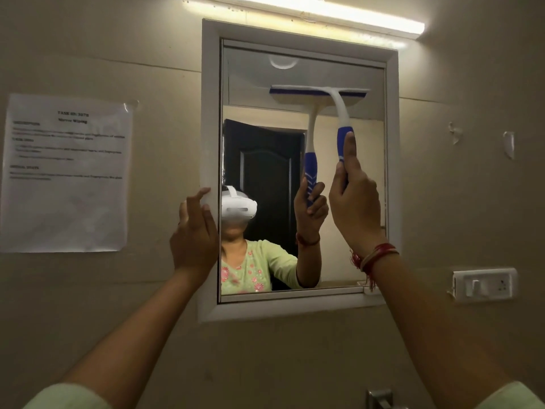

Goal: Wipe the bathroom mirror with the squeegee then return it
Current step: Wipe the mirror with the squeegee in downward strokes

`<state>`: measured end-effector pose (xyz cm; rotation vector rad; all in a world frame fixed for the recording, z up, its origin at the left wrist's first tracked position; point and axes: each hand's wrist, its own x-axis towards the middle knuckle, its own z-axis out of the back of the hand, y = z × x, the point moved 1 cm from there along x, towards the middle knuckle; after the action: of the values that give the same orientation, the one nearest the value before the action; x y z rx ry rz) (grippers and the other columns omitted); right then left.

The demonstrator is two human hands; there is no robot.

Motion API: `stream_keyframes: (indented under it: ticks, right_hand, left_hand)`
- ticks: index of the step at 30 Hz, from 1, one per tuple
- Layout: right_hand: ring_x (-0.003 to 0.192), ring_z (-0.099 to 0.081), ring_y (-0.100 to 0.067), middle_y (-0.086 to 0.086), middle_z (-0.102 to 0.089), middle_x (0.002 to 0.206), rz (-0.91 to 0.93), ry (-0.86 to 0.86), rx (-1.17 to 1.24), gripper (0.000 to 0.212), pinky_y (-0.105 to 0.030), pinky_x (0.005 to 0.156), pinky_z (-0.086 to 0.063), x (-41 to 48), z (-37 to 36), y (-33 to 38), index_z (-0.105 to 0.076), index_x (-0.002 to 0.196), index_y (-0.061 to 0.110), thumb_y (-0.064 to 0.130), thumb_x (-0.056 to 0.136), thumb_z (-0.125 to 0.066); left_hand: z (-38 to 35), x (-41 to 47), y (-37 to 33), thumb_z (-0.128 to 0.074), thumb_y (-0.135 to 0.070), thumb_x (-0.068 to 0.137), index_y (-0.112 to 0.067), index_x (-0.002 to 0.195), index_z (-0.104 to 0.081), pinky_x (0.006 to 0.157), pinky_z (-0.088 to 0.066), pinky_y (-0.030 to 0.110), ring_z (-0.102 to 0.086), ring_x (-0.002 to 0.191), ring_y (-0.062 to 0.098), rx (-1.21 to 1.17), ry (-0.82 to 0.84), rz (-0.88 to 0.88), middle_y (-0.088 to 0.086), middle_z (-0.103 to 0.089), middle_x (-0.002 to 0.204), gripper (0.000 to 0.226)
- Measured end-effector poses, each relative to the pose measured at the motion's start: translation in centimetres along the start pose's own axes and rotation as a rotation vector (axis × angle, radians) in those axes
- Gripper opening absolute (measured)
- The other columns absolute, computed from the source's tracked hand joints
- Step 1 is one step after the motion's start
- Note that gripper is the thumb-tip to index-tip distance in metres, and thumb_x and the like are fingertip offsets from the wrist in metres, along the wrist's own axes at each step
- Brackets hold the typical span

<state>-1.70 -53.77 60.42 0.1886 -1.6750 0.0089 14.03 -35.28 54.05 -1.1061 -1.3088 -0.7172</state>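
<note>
Wall (442, 202): beige, plain
Light (309, 10): lit tube along the wall's top edge
Paper (66, 172): printed sheet taped near the wall's left edge
Switch plate (485, 284): white, near the wall's right edge

Squeegee (343, 113) – glossy plastic; mirror (265, 84) – smooth glass, matt white frame (211, 113); paper notice (66, 172).

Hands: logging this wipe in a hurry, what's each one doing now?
Left hand: open, touching the mirror frame.
Right hand: closed round the squeegee's grip.
</note>
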Motion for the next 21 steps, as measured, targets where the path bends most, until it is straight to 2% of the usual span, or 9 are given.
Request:
stream_keyframes:
  ticks: [3,9,13,18,21]
  right_hand:
    - [0.066,-0.053,-0.007,-0.013,-0.066,0.092,-0.003,0.022,0.0,0.061,-0.028,0.068,-0.054,-1.9,0.4,-0.1,-0.013,0.145,0.021,0.04,0.089,-0.028]
    - [0.057,-0.045,0.0,-0.008,-0.064,0.086,-0.031,0.064,-0.025,0.054,-0.013,0.063,-0.041,-5.6,1.1,-0.7,-0.006,0.14,0.032,0.035,0.093,-0.032]
    - [0.053,-0.04,0.004,-0.005,-0.061,0.079,-0.013,0.068,-0.041,0.053,-0.008,0.06,-0.035,-7.8,1.5,-0.9,-0.007,0.141,0.029,0.033,0.094,-0.033]
    - [0.057,-0.042,-0.001,-0.009,-0.061,0.079,-0.045,0.086,-0.04,0.054,-0.024,0.06,-0.048,-9.4,2.4,-0.5,-0.007,0.142,0.028,0.036,0.093,-0.031]
    - [0.055,-0.042,0.0,-0.002,-0.055,0.077,-0.062,0.102,-0.034,0.055,-0.024,0.061,-0.049,-10.5,2.7,-0.3,-0.007,0.143,0.026,0.034,0.094,-0.032]
  left_hand:
    - [-0.1,0.0,-0.1,-0.034,-0.017,0.099,-0.021,0.122,-0.04,0.051,-0.033,0.027,-0.059,0.067,0.034,0.013,-0.014,0.005,0.017,-0.055,0.112,0.023]
    - [0.1,-0.1,0.0,-0.026,-0.028,0.098,-0.023,0.123,-0.037,0.052,-0.039,0.032,-0.058,0.073,0.036,0.006,-0.002,0.024,0.016,-0.053,0.11,0.028]
    - [-0.1,0.0,0.3,-0.025,-0.03,0.099,-0.024,0.124,-0.035,0.05,-0.043,0.033,-0.057,0.07,0.033,-0.012,0.003,0.005,0.017,-0.053,0.109,0.027]
    - [-0.1,-0.2,0.3,-0.028,-0.024,0.1,-0.024,0.123,-0.037,0.053,-0.034,0.03,-0.058,0.073,0.033,-0.009,-0.007,0.018,0.016,-0.054,0.113,0.025]
    - [-0.1,-0.2,0.1,-0.028,-0.024,0.1,-0.024,0.123,-0.036,0.052,-0.034,0.029,-0.058,0.071,0.031,-0.013,-0.001,0.017,0.016,-0.054,0.114,0.024]
